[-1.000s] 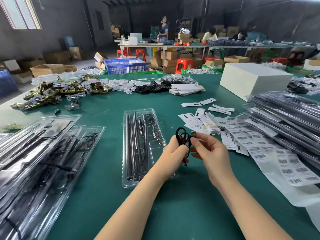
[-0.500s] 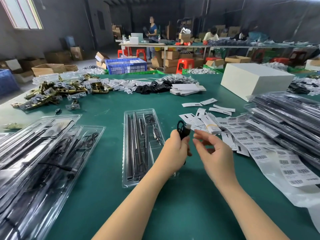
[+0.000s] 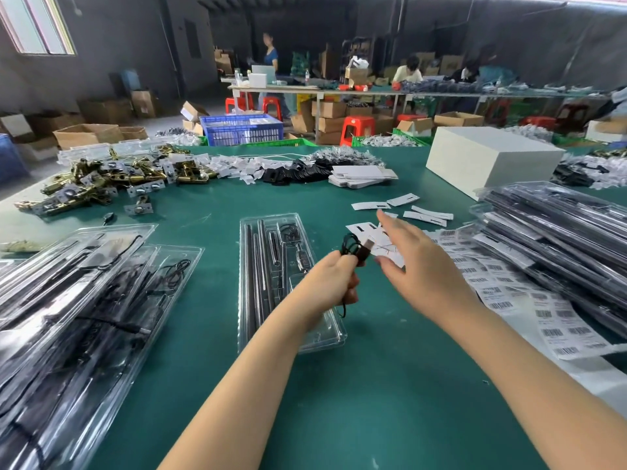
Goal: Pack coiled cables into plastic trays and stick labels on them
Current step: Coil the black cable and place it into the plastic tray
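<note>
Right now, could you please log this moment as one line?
left hand: grips coiled cable | right hand: open, reaching toward paper tags | plastic tray: on table, under left wrist

A: What does the left grip [image 3: 334, 278] cover?

B: Most of the coiled black cable [image 3: 354, 247]; only loops and the plug above the grip show. The wrist hides the near right corner of the clear plastic tray [image 3: 268, 266].

A: And the right grip [image 3: 412, 262]?

B: Motion-blurred, lying over the white paper tags [image 3: 368, 205]. The barcode label sheets [image 3: 556, 320] to its right are too small to read.

A: Edges?

B: The tray stacks [image 3: 68, 300] left of the grips run off the frame.
</note>
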A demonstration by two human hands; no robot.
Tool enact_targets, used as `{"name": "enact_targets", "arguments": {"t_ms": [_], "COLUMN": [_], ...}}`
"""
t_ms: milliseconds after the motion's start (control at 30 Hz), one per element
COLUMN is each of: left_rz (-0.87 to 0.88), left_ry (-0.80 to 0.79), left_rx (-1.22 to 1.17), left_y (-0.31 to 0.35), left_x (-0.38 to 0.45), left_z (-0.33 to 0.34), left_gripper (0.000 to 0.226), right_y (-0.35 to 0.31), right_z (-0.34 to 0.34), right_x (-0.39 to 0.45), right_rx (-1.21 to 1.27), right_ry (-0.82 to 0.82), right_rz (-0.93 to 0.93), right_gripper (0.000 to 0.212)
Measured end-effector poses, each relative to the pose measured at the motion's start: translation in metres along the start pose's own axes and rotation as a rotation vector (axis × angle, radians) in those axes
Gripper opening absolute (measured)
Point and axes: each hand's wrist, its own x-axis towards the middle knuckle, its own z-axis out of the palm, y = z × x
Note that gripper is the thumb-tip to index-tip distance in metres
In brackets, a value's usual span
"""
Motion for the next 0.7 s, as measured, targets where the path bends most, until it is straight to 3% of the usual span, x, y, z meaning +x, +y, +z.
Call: {"name": "enact_targets", "arguments": {"t_ms": [67, 200, 300, 367, 467, 600, 700], "left_rz": [-0.051, -0.045, -0.049, -0.077, -0.132, -0.142, -0.198], "left_ry": [0.037, 0.125, 0.147, 0.151, 0.142, 0.161, 0.083], "left_rx": [-0.186, -0.619, -0.797, -0.790, -0.547, 0.173, 0.526], "left_y": [0.003, 0.004, 0.000, -0.002, -0.002, 0.001, 0.003], "left_x": [0.002, 0.007, 0.009, 0.008, 0.006, 0.002, -0.002], "left_z": [-0.013, -0.039, -0.046, -0.049, -0.050, -0.048, -0.038], "left_gripper": [0.019, 0.022, 0.028, 0.027, 0.022, 0.019, 0.025], "right_y": [-0.004, -0.014, -0.016, -0.015, -0.012, -0.006, -0.002], "right_z": [0.007, 0.035, 0.054, 0.062, 0.075, 0.084, 0.086], "right_x": [-0.002, -0.018, -0.019, -0.018, -0.024, -0.034, -0.037], "right_rx": [0.161, 0.186, 0.249, 0.317, 0.419, 0.483, 0.472], "right_ry": [-0.117, -0.441, -0.364, -0.296, -0.192, -0.108, -0.063], "right_rz": [0.161, 0.225, 0.265, 0.281, 0.303, 0.266, 0.247], "right_gripper": [0.045, 0.041, 0.017, 0.006, 0.014, 0.027, 0.028]}}
